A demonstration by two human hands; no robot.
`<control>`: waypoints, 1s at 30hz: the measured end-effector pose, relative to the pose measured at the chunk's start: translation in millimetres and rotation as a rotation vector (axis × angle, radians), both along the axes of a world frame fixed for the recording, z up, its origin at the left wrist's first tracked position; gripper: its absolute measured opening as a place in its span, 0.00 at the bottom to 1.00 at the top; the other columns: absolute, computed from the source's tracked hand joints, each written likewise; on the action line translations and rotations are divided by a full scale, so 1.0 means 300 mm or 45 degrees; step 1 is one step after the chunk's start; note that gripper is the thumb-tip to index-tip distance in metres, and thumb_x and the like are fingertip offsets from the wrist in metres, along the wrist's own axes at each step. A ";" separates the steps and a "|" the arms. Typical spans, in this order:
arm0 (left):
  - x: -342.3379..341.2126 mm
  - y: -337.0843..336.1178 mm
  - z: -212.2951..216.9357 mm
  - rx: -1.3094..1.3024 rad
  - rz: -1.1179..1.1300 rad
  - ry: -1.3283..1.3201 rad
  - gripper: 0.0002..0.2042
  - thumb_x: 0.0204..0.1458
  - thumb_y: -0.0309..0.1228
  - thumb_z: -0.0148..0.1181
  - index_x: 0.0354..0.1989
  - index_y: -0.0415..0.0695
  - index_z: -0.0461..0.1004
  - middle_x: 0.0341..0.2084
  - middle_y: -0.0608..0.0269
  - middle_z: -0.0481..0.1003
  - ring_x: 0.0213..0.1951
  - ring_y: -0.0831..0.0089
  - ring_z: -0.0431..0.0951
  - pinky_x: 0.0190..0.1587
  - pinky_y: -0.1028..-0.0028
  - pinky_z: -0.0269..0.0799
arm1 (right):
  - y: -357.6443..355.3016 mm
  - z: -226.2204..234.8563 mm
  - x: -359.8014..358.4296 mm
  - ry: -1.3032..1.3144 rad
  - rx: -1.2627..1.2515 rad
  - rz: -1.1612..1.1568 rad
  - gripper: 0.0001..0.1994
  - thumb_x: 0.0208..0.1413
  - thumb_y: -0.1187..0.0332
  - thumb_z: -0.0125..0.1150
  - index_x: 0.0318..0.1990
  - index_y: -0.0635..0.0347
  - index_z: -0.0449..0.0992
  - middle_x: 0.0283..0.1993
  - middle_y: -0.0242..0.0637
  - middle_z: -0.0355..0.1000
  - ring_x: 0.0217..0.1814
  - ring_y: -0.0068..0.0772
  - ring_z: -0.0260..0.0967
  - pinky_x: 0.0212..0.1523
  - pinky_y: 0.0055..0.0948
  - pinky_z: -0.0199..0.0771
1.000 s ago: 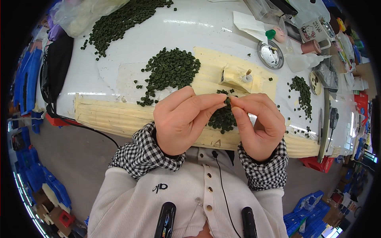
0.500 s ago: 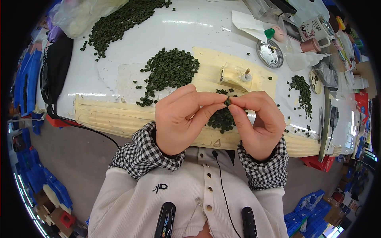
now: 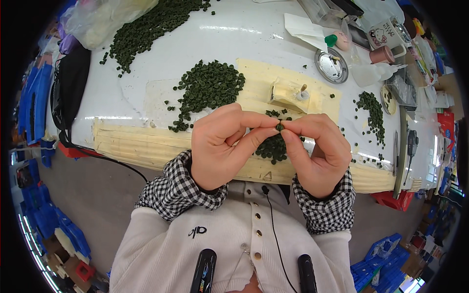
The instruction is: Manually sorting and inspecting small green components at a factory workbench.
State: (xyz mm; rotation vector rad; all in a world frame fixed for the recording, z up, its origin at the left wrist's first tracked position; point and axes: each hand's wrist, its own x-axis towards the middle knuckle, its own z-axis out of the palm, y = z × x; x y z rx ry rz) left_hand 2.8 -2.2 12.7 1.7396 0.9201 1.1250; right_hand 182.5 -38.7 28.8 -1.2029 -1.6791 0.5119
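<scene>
Between the fingertips of my left hand [image 3: 222,146] and my right hand [image 3: 317,151] is a small dark green cone-shaped piece [image 3: 280,127]. Both hands pinch it with thumb and forefinger, one from each side, and the fingers partly cover it. Just under the fingertips lies a small heap of green pieces [image 3: 273,149] on the table. A bigger pile of the same pieces [image 3: 210,85] is beyond my left hand. Past my right hand stands a yellow tape-wrapped block [image 3: 289,95] with a short peg in a white collar.
The white table [image 3: 234,39] has a padded yellowish front edge [image 3: 141,141]. More green pieces form a far-left pile [image 3: 146,36] and a right-hand pile [image 3: 371,115]. A round metal lid [image 3: 332,66], a squeeze bottle [image 3: 371,74] and a mug [image 3: 386,36] crowd the far right.
Both hands stay in nearly the same place, still pinching the green piece. It has shifted only very slightly between the fingertips.
</scene>
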 end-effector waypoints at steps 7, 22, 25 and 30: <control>0.002 0.003 -0.012 -0.178 -0.067 -0.136 0.08 0.46 0.18 0.66 0.36 0.37 0.80 0.15 0.75 0.58 0.20 0.85 0.57 0.25 0.82 0.53 | -0.005 0.014 0.001 -0.032 -0.001 0.006 0.08 0.47 0.82 0.66 0.36 0.66 0.79 0.35 0.41 0.75 0.33 0.30 0.74 0.35 0.23 0.74; -0.012 -0.003 0.000 0.276 0.036 0.029 0.12 0.43 0.18 0.69 0.37 0.43 0.80 0.16 0.69 0.65 0.17 0.82 0.60 0.19 0.80 0.54 | -0.024 0.042 0.038 -0.036 0.026 -0.090 0.07 0.46 0.82 0.66 0.34 0.68 0.78 0.31 0.40 0.75 0.30 0.29 0.73 0.32 0.23 0.72; -0.015 -0.008 0.003 0.271 0.057 0.066 0.12 0.42 0.19 0.70 0.37 0.42 0.80 0.16 0.70 0.65 0.16 0.82 0.59 0.19 0.80 0.54 | -0.058 0.085 0.074 -0.296 -0.147 -0.179 0.07 0.44 0.82 0.66 0.33 0.68 0.78 0.30 0.40 0.74 0.29 0.30 0.73 0.31 0.23 0.72; -0.007 -0.003 0.004 0.368 0.105 0.132 0.12 0.42 0.19 0.70 0.37 0.42 0.80 0.16 0.70 0.64 0.16 0.83 0.58 0.18 0.80 0.52 | -0.116 0.043 0.152 -0.637 -0.253 -0.283 0.06 0.44 0.79 0.65 0.32 0.66 0.75 0.29 0.41 0.71 0.29 0.43 0.70 0.31 0.33 0.71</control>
